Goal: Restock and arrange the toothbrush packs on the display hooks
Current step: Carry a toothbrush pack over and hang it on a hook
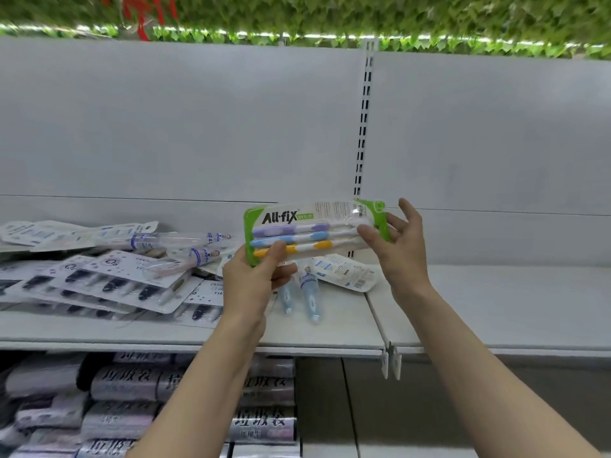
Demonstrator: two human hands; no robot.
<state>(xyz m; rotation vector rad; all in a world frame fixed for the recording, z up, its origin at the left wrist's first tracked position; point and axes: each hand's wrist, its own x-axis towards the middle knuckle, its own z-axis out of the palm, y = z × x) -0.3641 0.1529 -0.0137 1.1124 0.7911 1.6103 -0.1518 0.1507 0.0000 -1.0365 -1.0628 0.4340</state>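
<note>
a green-edged toothbrush pack (314, 228) marked "all-fix" is held sideways in the air above the white shelf (496, 309), in front of the bare white back panel (198, 127). the left hand (254, 282) grips its left end, thumb curled over the front near the yellow handle and the fingers tucked behind the card. the right hand (401, 246) is mostly open at the pack's right end: its thumb lies on the clear blister and its relaxed, spread fingers reach behind the green edge, steadying rather than clasping. the pack holds three toothbrushes lying side by side under clear plastic, purple on top, blue in the middle, yellow at the bottom, each with white bands. just below it on the shelf lie two small blue-tipped brushes (305, 292) in clear wrap and one white pack (344, 271) with blue print. to the left, a loose heap of white packs with dark brushes (109, 282) overlaps too much to count, with paler packs (66, 233) behind it. a slotted upright (363, 120) runs down the back panel. beneath the shelf, stacked rolls with printed characters (139, 381) fill the lower left.
</note>
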